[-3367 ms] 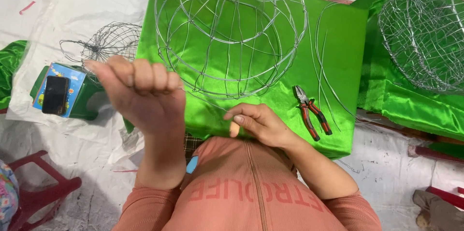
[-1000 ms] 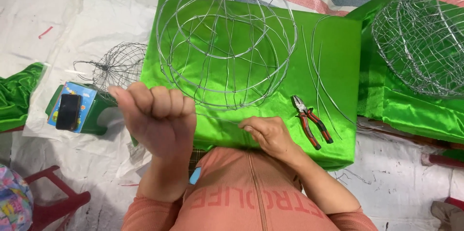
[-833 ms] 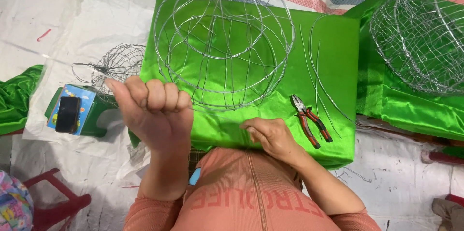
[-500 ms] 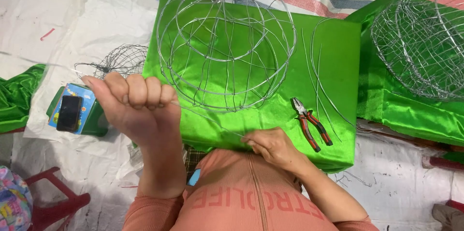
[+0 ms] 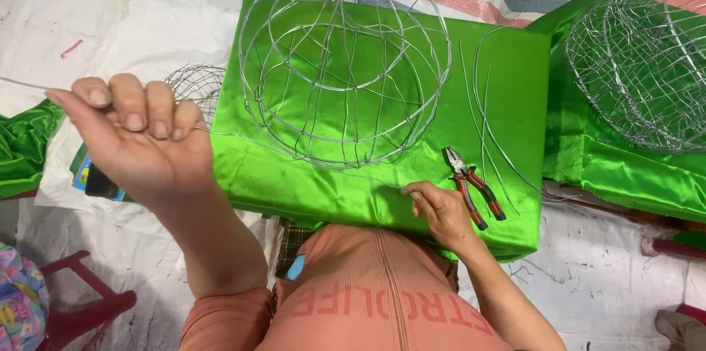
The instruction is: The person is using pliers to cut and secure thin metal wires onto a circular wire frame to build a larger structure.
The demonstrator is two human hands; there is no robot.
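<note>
In the head view, a round wire frame (image 5: 346, 72) is seen standing on a green satin cloth (image 5: 515, 101), its hoops and ribs already joined into a cage; by that, the frame is judged largely built, with tying left to be done. A thin wire (image 5: 243, 138) is stretched from the left hand (image 5: 140, 138), raised and closed in a fist around it, across to the right hand (image 5: 437, 208), where it is pinched between the fingertips at the cloth's near edge. The frame lies just beyond both hands, between them. Red-handled pliers (image 5: 474, 185) are left untouched just beside the right hand, with loose cut wires (image 5: 482, 108) above them.
</note>
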